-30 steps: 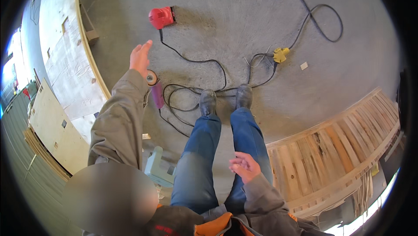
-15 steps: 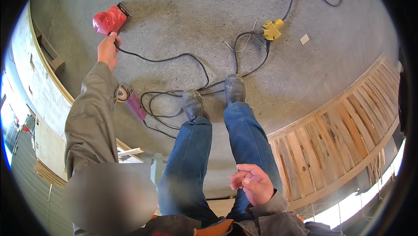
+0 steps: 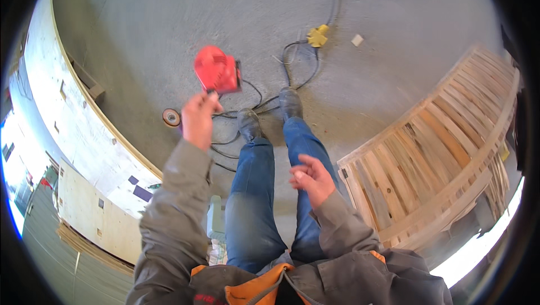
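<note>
A red electric sander [image 3: 216,71] with a dark plate along one side hangs over the floor in front of me. My left hand [image 3: 199,116] is closed at its cord end, fingers wrapped round the part where the black cable leaves the body. Held over my right thigh, my right hand [image 3: 314,178] is empty, its fingers loosely bent and apart. On the floor beyond my left wrist lies an angle grinder, of which mainly the round disc [image 3: 171,117] shows; my left hand and sleeve cover most of its purple body.
Black cables [image 3: 225,152] loop on the concrete around my shoes [image 3: 291,104]. One runs to a yellow multi-way socket [image 3: 318,36], with a pale square scrap [image 3: 357,40] beside it. A slatted wooden panel [image 3: 427,158] stands at right, a plywood sheet [image 3: 84,130] at left.
My left hand has drawn the sander nearer and to the right, up from the floor. My right hand has moved forward. The view has shifted, showing more of the plywood.
</note>
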`<action>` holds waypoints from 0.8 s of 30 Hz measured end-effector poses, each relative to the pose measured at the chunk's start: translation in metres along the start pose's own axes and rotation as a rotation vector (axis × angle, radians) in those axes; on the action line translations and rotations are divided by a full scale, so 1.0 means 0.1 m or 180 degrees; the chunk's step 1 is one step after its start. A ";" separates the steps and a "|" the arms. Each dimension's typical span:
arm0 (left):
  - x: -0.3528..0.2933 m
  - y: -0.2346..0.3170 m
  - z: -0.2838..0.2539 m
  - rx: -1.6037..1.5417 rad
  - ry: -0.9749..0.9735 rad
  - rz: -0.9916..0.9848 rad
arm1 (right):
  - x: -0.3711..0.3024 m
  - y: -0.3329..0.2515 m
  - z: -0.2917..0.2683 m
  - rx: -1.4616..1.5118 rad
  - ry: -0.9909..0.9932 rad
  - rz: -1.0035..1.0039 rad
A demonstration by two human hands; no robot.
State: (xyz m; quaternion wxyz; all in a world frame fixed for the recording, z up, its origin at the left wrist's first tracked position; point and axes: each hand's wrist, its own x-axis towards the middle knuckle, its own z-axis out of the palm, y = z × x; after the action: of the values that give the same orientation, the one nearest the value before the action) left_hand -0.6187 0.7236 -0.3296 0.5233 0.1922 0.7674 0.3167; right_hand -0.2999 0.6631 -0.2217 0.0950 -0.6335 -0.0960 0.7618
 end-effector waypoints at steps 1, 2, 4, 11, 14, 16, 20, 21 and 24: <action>-0.35 0.19 0.11 0.0224 -0.0159 0.0164 | -0.10 -0.10 0.05 0.0095 0.0070 -0.0138; -0.72 0.37 0.20 0.0437 -0.0307 0.0321 | -0.21 -0.22 0.11 0.0176 0.0141 -0.0266; -1.33 0.52 0.37 0.0540 -0.0573 0.0404 | -0.43 -0.40 0.15 0.0361 0.0242 -0.0433; -3.21 1.07 0.73 0.1555 -0.1681 0.1774 | -1.55 -0.23 -0.06 0.1341 0.0841 -0.0849; -3.78 1.19 0.86 0.2280 -0.2276 0.2541 | -2.00 0.14 -0.35 0.1221 0.0848 -0.0788; -4.13 1.16 0.95 0.2499 -0.2434 0.2772 | -1.90 0.66 -0.47 0.1402 0.0994 -0.1051; -4.65 0.90 1.07 0.2843 -0.2770 0.2986 | -2.42 1.00 -0.68 0.1009 0.1697 -0.0912; -4.77 0.81 1.15 0.2861 -0.2813 0.3056 | -2.61 1.04 -0.79 0.0779 0.1842 -0.0837; -5.19 0.62 1.29 0.3053 -0.3074 0.2859 | -3.01 1.41 -1.08 0.1033 0.1770 -0.0926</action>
State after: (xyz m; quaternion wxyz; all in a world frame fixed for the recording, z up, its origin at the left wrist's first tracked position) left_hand -0.3050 0.4807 0.0341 0.4803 0.8001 0.3590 0.0155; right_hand -0.1429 0.4502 0.0061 0.3245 -0.7731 -0.0334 0.5440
